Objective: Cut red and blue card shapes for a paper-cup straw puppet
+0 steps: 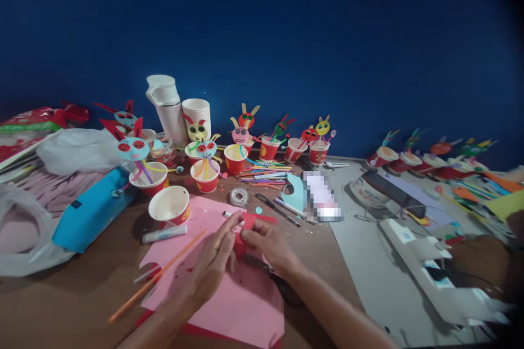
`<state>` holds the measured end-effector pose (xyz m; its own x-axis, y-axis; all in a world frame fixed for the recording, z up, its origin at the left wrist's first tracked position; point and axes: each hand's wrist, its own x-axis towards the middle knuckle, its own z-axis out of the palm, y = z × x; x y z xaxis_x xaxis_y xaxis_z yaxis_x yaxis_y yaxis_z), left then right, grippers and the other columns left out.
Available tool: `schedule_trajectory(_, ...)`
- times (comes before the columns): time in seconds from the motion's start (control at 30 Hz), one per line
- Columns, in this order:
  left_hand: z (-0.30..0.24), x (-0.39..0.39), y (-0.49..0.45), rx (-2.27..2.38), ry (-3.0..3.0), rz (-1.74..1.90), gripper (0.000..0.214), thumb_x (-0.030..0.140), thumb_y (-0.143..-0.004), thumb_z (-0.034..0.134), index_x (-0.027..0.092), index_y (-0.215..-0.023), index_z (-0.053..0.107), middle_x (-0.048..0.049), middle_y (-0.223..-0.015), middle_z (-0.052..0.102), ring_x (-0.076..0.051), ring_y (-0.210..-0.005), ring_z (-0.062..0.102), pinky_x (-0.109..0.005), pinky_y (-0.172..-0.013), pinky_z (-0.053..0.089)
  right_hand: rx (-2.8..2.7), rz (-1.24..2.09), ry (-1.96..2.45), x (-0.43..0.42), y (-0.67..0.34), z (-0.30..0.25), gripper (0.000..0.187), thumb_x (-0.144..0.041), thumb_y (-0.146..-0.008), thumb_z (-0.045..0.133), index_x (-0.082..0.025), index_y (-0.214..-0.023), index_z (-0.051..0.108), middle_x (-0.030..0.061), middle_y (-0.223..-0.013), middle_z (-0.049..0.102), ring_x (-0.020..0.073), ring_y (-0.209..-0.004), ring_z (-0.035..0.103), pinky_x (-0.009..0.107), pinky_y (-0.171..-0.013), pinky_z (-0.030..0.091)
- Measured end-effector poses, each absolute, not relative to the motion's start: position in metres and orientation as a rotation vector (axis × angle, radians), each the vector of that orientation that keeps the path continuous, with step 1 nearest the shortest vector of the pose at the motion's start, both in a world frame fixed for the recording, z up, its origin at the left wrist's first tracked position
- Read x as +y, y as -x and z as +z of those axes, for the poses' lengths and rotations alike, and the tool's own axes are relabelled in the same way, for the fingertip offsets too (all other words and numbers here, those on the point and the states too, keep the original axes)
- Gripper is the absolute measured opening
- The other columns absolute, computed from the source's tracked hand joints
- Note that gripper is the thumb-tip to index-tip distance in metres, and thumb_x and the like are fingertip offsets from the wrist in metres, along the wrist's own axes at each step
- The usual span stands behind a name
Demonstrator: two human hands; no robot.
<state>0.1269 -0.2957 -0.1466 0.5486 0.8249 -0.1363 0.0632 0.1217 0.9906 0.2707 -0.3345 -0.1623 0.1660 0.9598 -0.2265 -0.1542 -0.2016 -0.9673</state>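
Note:
My left hand (213, 259) and my right hand (270, 242) meet over a pink paper sheet (245, 300). Between their fingertips is a piece of red paper (264, 218), pinched from both sides; part of it is hidden by the fingers. A small white item with a dark end (227, 214) shows beside my left fingertips; I cannot make out whether it is held. Under my right wrist lie dark-handled scissors (286, 289), partly covered. An orange pipe cleaner (159, 272) and a white glue tube (165, 233) lie to the left, near an undecorated paper cup (169, 204).
Several red cups with paper animal faces, one being a blue-faced cup (149, 177), line the back. A white flask (166, 112) and stacked cups (196, 114) stand behind. Tape (239, 196), pens (278, 210) and a power strip (434, 272) lie around. Plastic bags (24, 234) fill the left.

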Motion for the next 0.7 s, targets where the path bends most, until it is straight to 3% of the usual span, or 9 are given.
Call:
schedule_trajectory(0.13,-0.141,-0.285,-0.122,0.772,-1.288,0.672,0.044,0.037,-0.084,0.037,0.016,-0.123,0.041,-0.0013,-0.063,0.059,-0.012,-0.048,0.049,-0.027,-0.057,0.044,-1.021,1.183,1.534,-0.348,-0.311,-0.143,0.021,-0.033,-0.074,0.056,-0.015,-0.082,0.062,-0.0001,-0.068,0.057,0.0106,-0.059,0.047,0.021,-0.054,0.037)
schedule_trajectory(0.23,-0.135,-0.278,-0.116,0.799,-1.152,0.703,0.038,0.036,-0.082,0.041,0.016,-0.115,0.045,-0.0036,-0.076,0.061,-0.007,-0.042,0.043,-0.024,-0.048,0.042,-1.192,1.037,1.757,-0.366,-0.346,-0.135,0.023,-0.035,-0.076,0.053,-0.015,-0.083,0.062,-0.0007,-0.067,0.057,0.0108,-0.058,0.047,0.021,-0.053,0.035)
schedule_trajectory(0.37,-0.131,-0.277,-0.109,0.812,-0.977,0.692,0.033,0.031,-0.079,0.049,0.017,-0.109,0.049,0.0041,-0.059,0.051,-0.005,-0.039,0.038,-0.017,-0.037,0.030,-1.499,0.820,2.078,-0.392,-0.383,-0.137,0.028,-0.040,-0.078,0.048,-0.017,-0.069,0.060,-0.0015,-0.060,0.056,0.0118,-0.055,0.047,0.022,-0.050,0.033)
schedule_trajectory(0.43,-0.130,-0.279,-0.107,0.749,-0.799,0.670,0.029,0.030,-0.080,0.048,0.017,-0.106,0.051,0.0053,-0.057,0.047,-0.004,-0.039,0.036,-0.017,-0.038,0.031,-1.609,0.689,2.269,-0.401,-0.392,-0.140,0.025,-0.040,-0.076,0.051,-0.019,-0.065,0.060,-0.0006,-0.060,0.058,0.0139,-0.055,0.050,0.024,-0.050,0.032)
schedule_trajectory(0.57,-0.131,-0.284,-0.111,0.614,-0.479,0.584,0.029,0.032,-0.082,0.043,0.013,-0.102,0.053,-0.0036,-0.075,0.057,-0.012,-0.060,0.054,-0.026,-0.057,0.044,-1.542,0.251,2.518,-0.402,-0.381,-0.140,0.020,-0.039,-0.074,0.055,-0.023,-0.082,0.063,0.0021,-0.065,0.064,0.0194,-0.059,0.056,0.027,-0.053,0.033)
schedule_trajectory(0.7,-0.133,-0.296,-0.123,0.478,-0.303,0.483,0.039,0.039,-0.084,0.038,0.009,-0.103,0.054,-0.0145,-0.097,0.060,-0.023,-0.093,0.055,-0.036,-0.081,0.040,-1.691,0.113,2.121,-0.389,-0.329,-0.129,0.019,-0.030,-0.084,0.045,-0.024,-0.089,0.062,0.0042,-0.084,0.064,0.0186,-0.074,0.057,0.028,-0.064,0.038)
